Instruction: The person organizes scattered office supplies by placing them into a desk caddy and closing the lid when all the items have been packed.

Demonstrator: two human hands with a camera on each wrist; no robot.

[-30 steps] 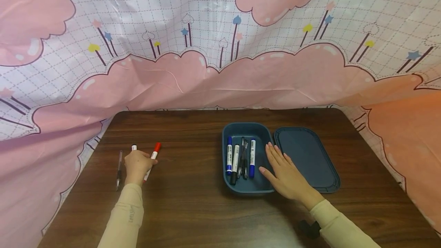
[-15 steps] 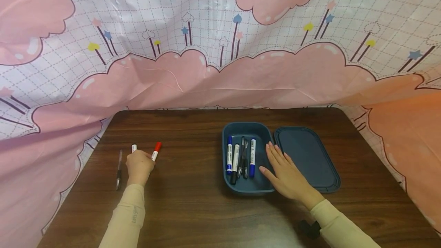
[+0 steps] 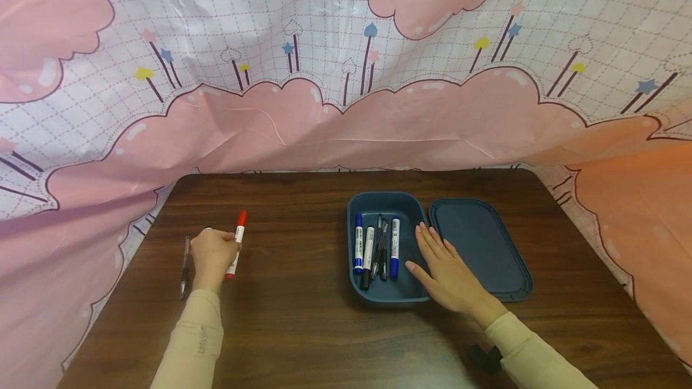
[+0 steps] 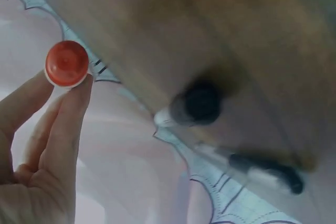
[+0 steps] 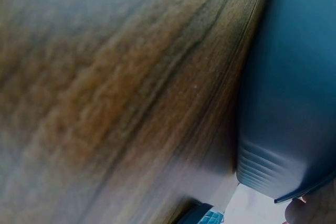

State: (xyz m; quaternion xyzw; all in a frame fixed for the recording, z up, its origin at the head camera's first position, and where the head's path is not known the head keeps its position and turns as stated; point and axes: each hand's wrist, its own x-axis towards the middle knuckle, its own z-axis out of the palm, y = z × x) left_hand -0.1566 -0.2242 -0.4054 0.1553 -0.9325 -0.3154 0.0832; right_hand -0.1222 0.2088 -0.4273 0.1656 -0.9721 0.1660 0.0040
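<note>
My left hand [image 3: 212, 255] pinches a red-capped white marker [image 3: 240, 228] between thumb and fingers. In the left wrist view, the marker's red end [image 4: 66, 63] points at the camera. A black-ended marker [image 4: 199, 103] and a clear pen with a dark grip [image 4: 262, 171] lie near that hand. In the head view, the hand hides most of that marker, and the pen [image 3: 185, 269] lies to its left. My right hand [image 3: 451, 278] rests with straight fingers on the right rim of a blue-grey box [image 3: 386, 300], which contains several markers and pens.
A flat blue-grey lid [image 3: 483, 251] lies just right of the box, partly under my right hand. A small black object [image 3: 485, 359] sits by my right sleeve. The brown wooden table [image 3: 292, 317] ends at a patterned cloth [image 3: 303, 125] behind.
My left hand has taken hold of the red marker and raised it slightly, turning it more upright in the head view. My right hand stays on the box rim.
</note>
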